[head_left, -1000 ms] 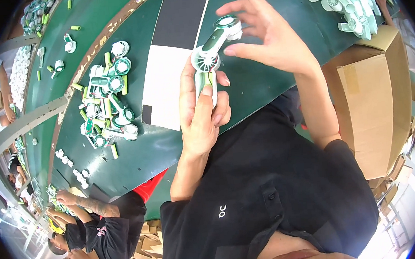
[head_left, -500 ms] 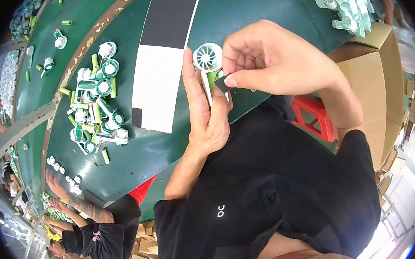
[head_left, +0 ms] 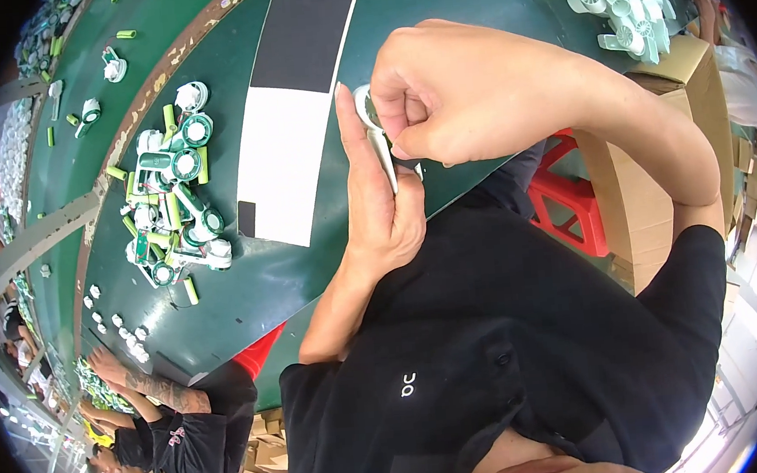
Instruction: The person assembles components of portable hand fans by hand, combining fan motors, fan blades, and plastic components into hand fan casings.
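Handheld-fan shell (head_left: 384,159): one, white, held by the left hand (head_left: 386,222) in front of the torso, above the surface (head_left: 266,276); partly covered by the right hand (head_left: 447,89).
Long axis: from the ring-shaped head at the far end back toward the body, near end leaning slightly right.
Nearer hand: left, in contact at the handle; right lies across the head and upper handle, its forearm sweeping in from the right.
Left hand: clasped around the handle, one finger stretched along the shell's left side.
Right hand: fingers curled, thumb drawn in toward them — whether anything is pinched there is hidden.
Two-tone sheet (head_left: 279,160): flat, matte, just left of the hands; far part black, near part white, small black square (head_left: 247,220) at the near left corner.
Fan assemblies (head_left: 185,164): heap, left of the sheet; green and white, round-headed, with smooth lime-green cylindrical cells among them.
Loose cell (head_left: 191,291): one, lime green, at the heap's near edge.
Pale mint shells (head_left: 620,6): heap, far right; thin plastic, spoked round heads.
Carton (head_left: 630,217): brown cardboard, to the right — partly behind the right forearm.
Stool (head_left: 572,208): red, smooth, plastic-looking.
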The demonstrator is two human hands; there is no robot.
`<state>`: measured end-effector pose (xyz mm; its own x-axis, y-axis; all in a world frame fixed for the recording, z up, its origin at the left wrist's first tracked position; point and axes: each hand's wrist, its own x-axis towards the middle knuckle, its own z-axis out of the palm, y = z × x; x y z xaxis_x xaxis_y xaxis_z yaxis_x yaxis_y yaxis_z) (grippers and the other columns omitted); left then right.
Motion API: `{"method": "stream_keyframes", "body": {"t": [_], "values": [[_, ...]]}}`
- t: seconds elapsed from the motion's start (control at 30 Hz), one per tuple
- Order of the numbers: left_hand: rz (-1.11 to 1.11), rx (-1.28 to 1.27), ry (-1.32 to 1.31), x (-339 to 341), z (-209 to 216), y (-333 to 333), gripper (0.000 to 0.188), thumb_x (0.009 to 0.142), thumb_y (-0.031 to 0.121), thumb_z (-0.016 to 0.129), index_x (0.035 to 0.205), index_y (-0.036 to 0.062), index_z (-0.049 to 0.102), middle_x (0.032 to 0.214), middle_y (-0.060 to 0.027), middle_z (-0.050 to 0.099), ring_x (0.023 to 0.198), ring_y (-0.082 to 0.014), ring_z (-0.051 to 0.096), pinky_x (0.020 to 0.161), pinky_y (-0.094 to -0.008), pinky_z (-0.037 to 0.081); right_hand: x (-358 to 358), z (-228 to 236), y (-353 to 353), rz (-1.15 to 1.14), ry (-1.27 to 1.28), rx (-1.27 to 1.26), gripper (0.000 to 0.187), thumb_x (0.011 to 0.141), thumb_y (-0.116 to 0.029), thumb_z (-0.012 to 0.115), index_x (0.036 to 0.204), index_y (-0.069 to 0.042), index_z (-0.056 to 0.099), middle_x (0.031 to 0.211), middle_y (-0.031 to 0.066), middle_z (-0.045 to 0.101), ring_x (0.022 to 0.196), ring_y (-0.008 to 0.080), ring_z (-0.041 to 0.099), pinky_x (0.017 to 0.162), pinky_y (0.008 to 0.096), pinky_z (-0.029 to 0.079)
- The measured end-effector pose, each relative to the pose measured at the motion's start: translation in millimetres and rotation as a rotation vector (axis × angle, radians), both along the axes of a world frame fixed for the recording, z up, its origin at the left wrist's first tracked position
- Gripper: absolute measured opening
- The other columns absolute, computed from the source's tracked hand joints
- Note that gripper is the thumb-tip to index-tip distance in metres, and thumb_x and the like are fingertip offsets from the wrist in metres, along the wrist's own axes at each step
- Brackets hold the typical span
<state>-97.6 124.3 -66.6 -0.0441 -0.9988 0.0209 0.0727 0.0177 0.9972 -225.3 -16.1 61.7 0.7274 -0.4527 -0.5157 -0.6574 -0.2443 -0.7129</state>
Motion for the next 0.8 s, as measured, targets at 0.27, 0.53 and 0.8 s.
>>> {"method": "stream_keyframes", "body": {"t": [0.27,0.53,0.8], "values": [[-0.008,-0.079,-0.028,12,-4,-3,0.089,0.085,-0.001,0.036,0.166,0.0003,-0.002,0.148,-0.0161,0.041,0.093,-0.0142,0.052,0.075,-0.0284,0.046,-5,-21,11,-0.067,-0.261,-0.049,0.011,0.085,-0.002,0.064,0.084,0.008,0.067,0.067,0.0164,0.067,0.062,0.0234,0.067,0.061,0.0355,0.049],[0.040,-0.072,-0.097,14,-5,-5,0.089,0.084,-0.001,0.039,0.162,-0.0097,-0.003,0.139,-0.0290,0.052,0.117,-0.0355,0.059,0.106,-0.0398,0.043,0,-35,27,-0.124,-0.265,-0.287,0.008,0.086,-0.004,0.064,0.083,0.003,0.065,0.068,0.0177,0.063,0.063,0.0313,0.063,0.061,0.0413,0.047],[0.054,-0.017,-0.106,20,-4,-7,0.094,0.081,0.004,0.043,0.163,-0.0082,-0.001,0.137,-0.0272,0.054,0.115,-0.0334,0.059,0.104,-0.0387,0.044,5,-44,30,-0.176,-0.323,-0.306,0.010,0.080,0.000,0.063,0.072,0.005,0.059,0.065,0.0230,0.061,0.067,0.0423,0.065,0.063,0.0495,0.049]]}}
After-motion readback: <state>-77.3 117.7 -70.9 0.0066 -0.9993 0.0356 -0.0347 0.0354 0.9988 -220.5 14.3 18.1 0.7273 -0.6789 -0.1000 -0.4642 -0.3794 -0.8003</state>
